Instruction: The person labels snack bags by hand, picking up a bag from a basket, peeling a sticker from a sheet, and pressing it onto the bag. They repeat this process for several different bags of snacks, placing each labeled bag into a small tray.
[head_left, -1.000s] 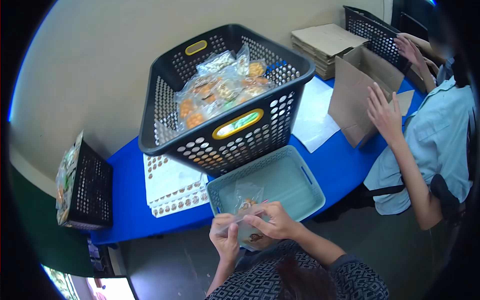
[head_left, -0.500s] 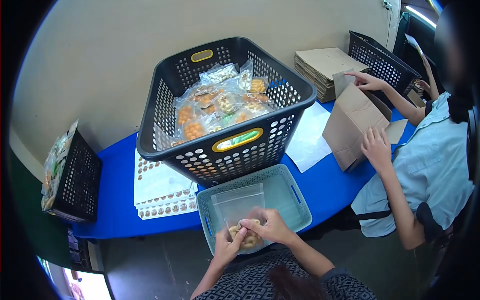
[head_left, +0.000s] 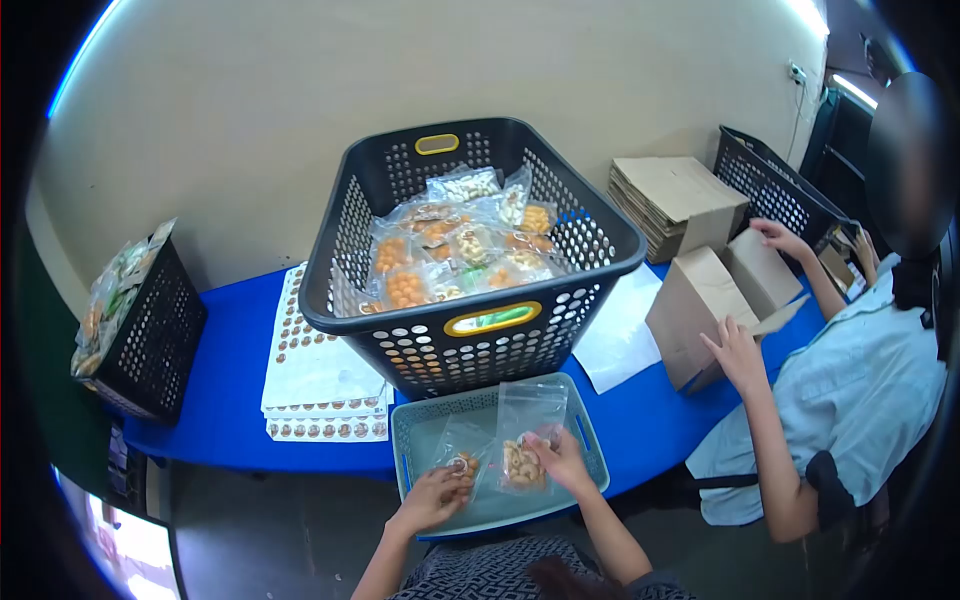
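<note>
The left hand (head_left: 428, 500) is curling its fingers over the small bag (head_left: 460, 438) of brown pieces; its thumb side is hidden, so whether it is gripping cannot be told. The right hand (head_left: 562, 462) is grasping the cashew bag (head_left: 530, 402) at its side, thumb in front. Both bags are lying over the tray (head_left: 402, 450), side by side, the cashew bag's top edge pointing towards the basket (head_left: 590, 278). Judgement: the film is looking slick and limp, so holding by the edges with light pressure is sparing the contents; whether either bag is sealed cannot be told, so keeping the tops raised is the safer way. Obstruction: the tall basket is standing just behind the tray, limiting forward reach; filled packets (head_left: 405, 288) are heaping inside it. Printed sheets (head_left: 325, 385) are lying on the blue table (head_left: 225, 400) to the left, with a side basket (head_left: 160, 340) beyond. To the right, a co-worker's hands (head_left: 738, 355) are handling a box (head_left: 672, 320) beside a cardboard stack (head_left: 665, 185).
</note>
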